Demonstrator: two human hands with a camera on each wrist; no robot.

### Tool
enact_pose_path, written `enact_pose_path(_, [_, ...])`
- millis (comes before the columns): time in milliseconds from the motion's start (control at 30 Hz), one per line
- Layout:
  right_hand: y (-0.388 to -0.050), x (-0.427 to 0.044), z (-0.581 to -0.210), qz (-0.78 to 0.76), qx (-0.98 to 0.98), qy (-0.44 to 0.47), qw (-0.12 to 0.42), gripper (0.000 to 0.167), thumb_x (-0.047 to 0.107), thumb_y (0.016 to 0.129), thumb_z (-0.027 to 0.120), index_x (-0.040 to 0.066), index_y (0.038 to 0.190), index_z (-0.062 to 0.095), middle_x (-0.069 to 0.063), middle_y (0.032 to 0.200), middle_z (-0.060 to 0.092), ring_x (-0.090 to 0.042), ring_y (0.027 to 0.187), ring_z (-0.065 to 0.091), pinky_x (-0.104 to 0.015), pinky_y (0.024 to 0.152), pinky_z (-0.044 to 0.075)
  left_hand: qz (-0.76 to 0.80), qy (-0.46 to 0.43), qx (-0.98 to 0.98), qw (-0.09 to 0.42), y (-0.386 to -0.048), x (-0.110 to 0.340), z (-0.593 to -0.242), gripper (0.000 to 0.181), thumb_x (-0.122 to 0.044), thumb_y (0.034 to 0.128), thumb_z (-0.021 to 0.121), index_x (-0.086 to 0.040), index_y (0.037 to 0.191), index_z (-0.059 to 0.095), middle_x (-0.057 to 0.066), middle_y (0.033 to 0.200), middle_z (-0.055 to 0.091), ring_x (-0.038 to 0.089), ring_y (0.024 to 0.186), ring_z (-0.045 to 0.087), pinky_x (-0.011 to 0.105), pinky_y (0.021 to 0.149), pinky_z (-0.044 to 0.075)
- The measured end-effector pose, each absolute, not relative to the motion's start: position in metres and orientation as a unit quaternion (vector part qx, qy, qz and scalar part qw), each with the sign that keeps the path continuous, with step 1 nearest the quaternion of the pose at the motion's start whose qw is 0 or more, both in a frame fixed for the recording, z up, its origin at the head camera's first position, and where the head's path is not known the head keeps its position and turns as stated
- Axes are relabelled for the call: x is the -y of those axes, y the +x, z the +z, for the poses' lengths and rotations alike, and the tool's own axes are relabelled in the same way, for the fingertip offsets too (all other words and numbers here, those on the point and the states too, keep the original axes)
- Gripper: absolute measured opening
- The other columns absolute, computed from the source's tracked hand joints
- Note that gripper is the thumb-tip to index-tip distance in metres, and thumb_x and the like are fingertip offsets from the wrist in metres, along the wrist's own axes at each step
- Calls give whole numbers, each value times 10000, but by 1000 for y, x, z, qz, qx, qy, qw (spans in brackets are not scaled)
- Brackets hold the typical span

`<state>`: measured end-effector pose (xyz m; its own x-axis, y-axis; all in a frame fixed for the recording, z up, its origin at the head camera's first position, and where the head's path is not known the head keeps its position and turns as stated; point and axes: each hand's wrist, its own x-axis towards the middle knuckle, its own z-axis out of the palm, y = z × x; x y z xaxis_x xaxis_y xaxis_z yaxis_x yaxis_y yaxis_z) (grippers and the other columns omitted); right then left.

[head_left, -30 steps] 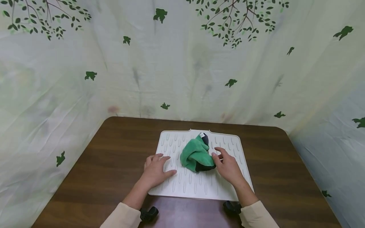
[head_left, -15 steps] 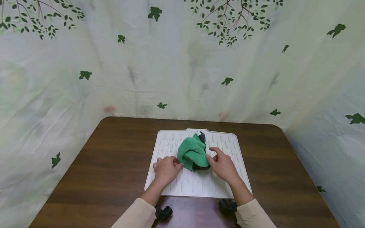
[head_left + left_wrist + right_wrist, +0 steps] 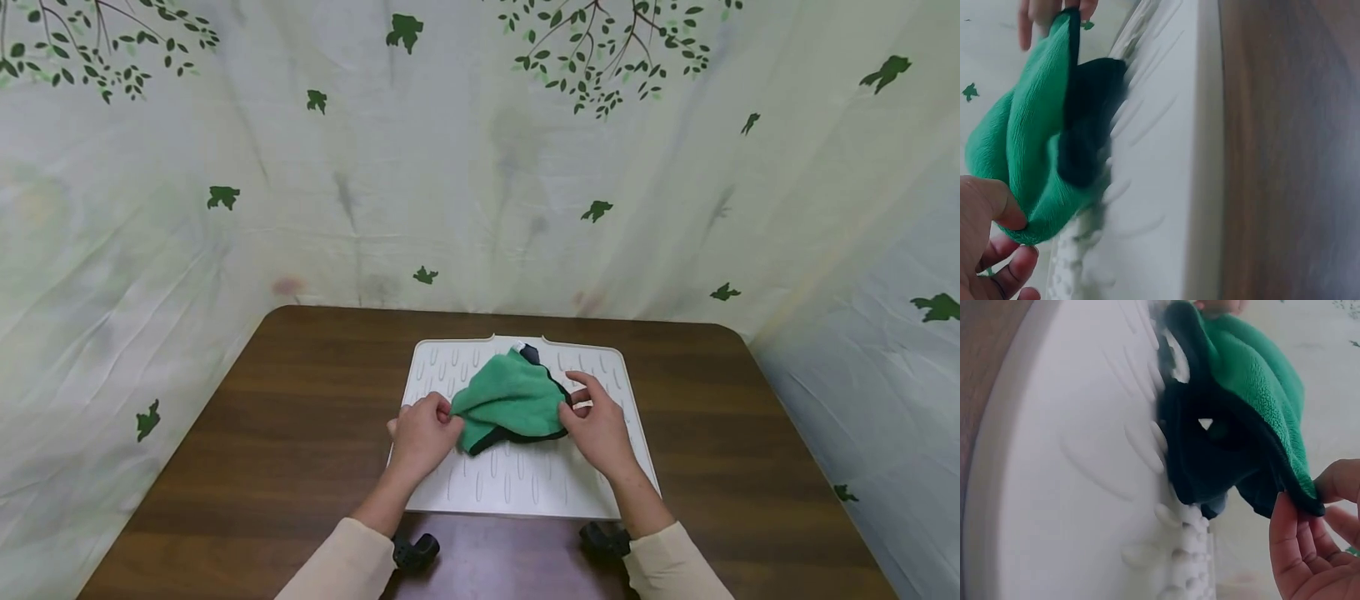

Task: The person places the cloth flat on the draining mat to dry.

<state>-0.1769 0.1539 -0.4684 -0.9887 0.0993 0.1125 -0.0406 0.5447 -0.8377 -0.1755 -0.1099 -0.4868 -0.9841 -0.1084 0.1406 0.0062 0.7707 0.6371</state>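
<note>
1. Showing nearest are two pale sleeves [image 3: 345,560], each with a black mount [image 3: 417,552] at the wrist.
2. The left hand [image 3: 422,432] pinches the cloth [image 3: 510,398] at its left edge, thumb against finger; the right hand [image 3: 600,429] pinches the dark-rimmed right corner between thumb and fingers. Taking hold therefore looks done on both sides.
3. The cloth stretches between the hands, green side up, over the middle of the board [image 3: 510,493], its lower folds apparently resting there. Opening it out seems only part done: a broad pleat crosses the green face, and the dark underside [image 3: 1200,450] is bunched below. How those inner folds lie, I cannot fully tell.
4. The far corner, with its white label [image 3: 519,346], is in neither hand and does not look straightened yet; nor does the cloth lie flat.
5. The board lies on the brown table [image 3: 735,467], toward the far edge; behind hangs a leafy curtain [image 3: 480,167].
</note>
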Motion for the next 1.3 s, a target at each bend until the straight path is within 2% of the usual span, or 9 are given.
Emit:
enact_pose_path(200, [-175,-160,-468,476,876,-31,66,503,149,910,699,183,1398,578,-103,1008,672,-133,774,673,-265,649,506,-347,8,933,94,-176,120,-482,65,-197,814,688,-178,839,631,-13,848,661,258,883,548,492,843,327])
enact_pose_path(400, [-171,-172,-472,451,890,-48,52,518,126,892,664,166,1400,572,-105,990,671,-116,731,643,-273,613,479,-346,-41,934,82,-171,120,-484,56,-157,836,690,-183,869,653,-38,860,691,221,865,563,462,809,342])
enact_pose_path(567, [-168,-183,-473,404,913,-47,14,510,126,870,628,126,1378,592,-85,940,688,-125,658,594,-289,587,468,-312,-39,945,88,-170,122,-488,79,-97,891,650,-149,941,682,12,907,730,279,869,584,444,768,354])
enact_pose_path(667, [-167,-190,-470,376,925,-47,-5,486,136,869,631,109,1353,611,-80,919,693,-149,639,578,-296,573,458,-285,-17,956,70,-170,122,-489,122,-135,932,660,-118,1047,696,77,1004,717,345,964,558,470,791,365])
enact_pose_path(800, [-167,-194,-465,369,928,-46,-22,442,177,927,607,113,1365,610,-101,1006,740,-205,774,668,-321,619,495,-263,-18,964,24,-172,118,-490,289,-232,952,673,-114,1215,698,161,1238,637,422,1156,473,540,897,364])
enact_pose_path(933, [-172,-189,-468,401,915,-30,-35,425,272,1019,580,116,1414,584,-145,1144,747,-285,1031,705,-397,772,571,-267,-66,961,2,-173,113,-490,333,-207,949,639,-136,1268,704,162,1453,552,467,1306,411,627,972,351])
enact_pose_path(1000, [-174,-185,-471,415,909,-25,-35,427,308,1033,588,117,1415,584,-137,1137,743,-289,1073,696,-415,822,571,-281,-96,955,-4,-174,109,-491,363,-185,928,644,-138,1283,697,146,1508,529,467,1366,390,659,994,340])
enact_pose_path(1167, [-178,-173,-479,449,893,-32,-16,426,305,1006,646,114,1385,600,-113,1028,722,-242,956,697,-334,742,539,-328,-147,933,-20,-176,100,-494,527,-164,881,686,-127,1399,599,101,1476,587,410,1404,421,646,1022,331])
enact_pose_path(1300, [-178,-168,-483,465,884,-32,-39,510,266,978,689,131,1447,545,-147,1098,715,-242,938,712,-313,715,554,-347,-151,926,-12,-177,95,-494,477,-111,861,697,-144,1331,622,81,1301,703,357,1252,559,580,974,362])
